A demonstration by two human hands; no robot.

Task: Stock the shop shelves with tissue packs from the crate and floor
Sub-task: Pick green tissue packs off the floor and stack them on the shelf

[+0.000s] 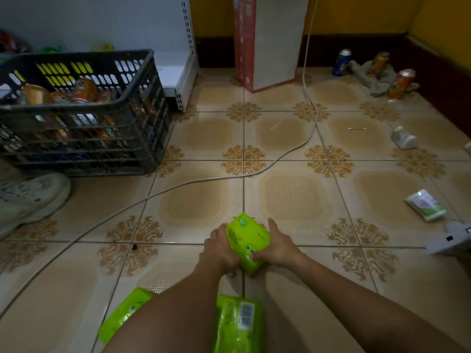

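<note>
Down on the tiled floor [193, 200], both hands hold the green tissue pack [248, 240], my left hand [219, 250] and right hand [277, 247] curled round its long sides. It looks light, soft and film-slick, so I'd squeeze gently. A second pack [239, 324] lies between my forearms.

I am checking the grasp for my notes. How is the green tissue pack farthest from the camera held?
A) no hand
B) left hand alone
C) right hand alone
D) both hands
D: the left hand and the right hand each grip one side of the green tissue pack.
</note>
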